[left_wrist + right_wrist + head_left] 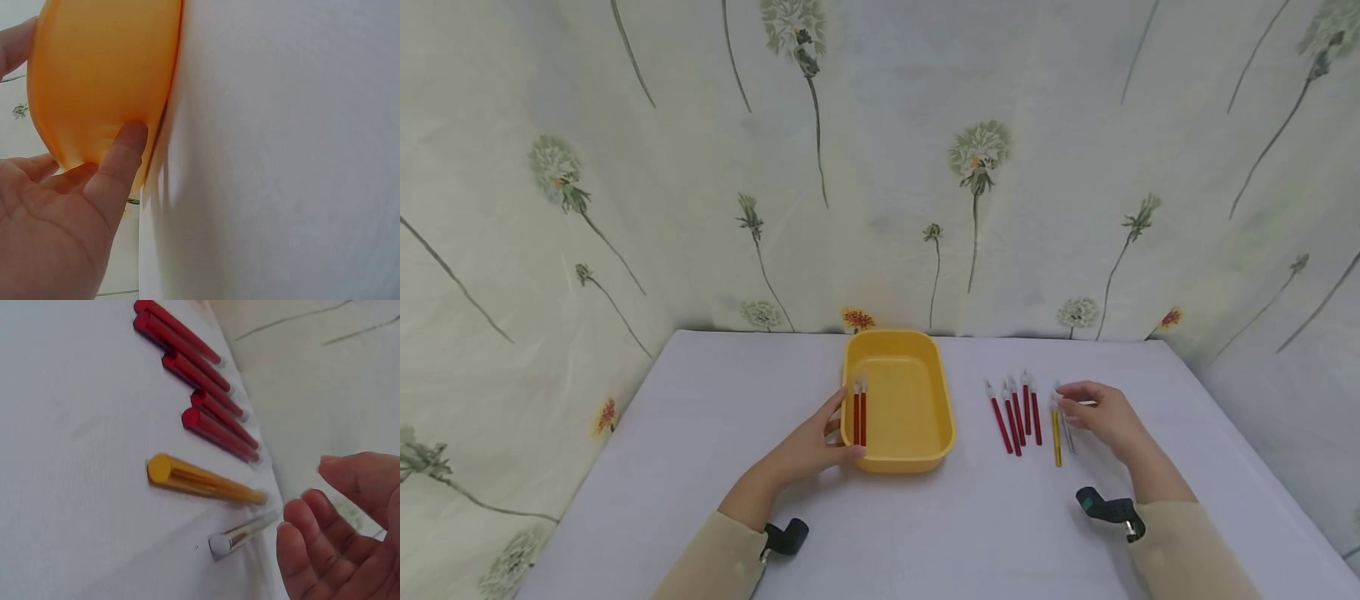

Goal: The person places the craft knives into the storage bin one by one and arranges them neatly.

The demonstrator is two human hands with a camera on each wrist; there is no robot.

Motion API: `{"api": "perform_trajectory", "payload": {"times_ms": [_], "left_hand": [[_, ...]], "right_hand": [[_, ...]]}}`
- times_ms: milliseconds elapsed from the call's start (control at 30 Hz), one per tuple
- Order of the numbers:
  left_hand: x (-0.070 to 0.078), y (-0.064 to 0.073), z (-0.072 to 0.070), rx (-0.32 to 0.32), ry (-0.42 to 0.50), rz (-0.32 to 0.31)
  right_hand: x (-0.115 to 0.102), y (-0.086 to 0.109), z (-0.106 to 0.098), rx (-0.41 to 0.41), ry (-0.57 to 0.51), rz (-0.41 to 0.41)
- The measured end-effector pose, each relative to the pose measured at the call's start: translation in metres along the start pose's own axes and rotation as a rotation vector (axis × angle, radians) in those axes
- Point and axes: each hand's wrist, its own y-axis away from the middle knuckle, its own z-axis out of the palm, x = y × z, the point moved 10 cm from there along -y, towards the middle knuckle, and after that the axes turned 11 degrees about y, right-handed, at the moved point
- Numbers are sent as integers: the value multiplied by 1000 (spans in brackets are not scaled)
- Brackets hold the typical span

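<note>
My left hand (808,446) holds the left side of a yellow plastic tray (898,465), its thumb against the outer wall in the left wrist view. Two slim, red-handled, pen-like tools (860,419) with pale pointed tips lie inside along the left wall. At the right, my right hand (1101,412) hovers by the tip end of a silver pen-like tool (234,540). Its thumb and loosely bent fingers are apart in the right wrist view, with nothing between them. Beside the silver one lies a yellow-handled tool (203,481) of the same shape.
Several more red-handled tools (1017,417) lie side by side on the white-covered table (925,533), between the tray and the yellow one. A cloth with dandelion prints (880,167) hangs behind the table. Each wrist wears a black camera mount (1108,507).
</note>
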Motion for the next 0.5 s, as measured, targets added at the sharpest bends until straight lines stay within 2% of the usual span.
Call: {"api": "perform_trajectory", "payload": {"times_ms": [267,500], "left_hand": [[1,-1,2,-1,-3,5],[1,1,1,11,-10,1]], "right_hand": [[28,-6,2,-37,41,77],[33,-10,8,-57,33,52]]}}
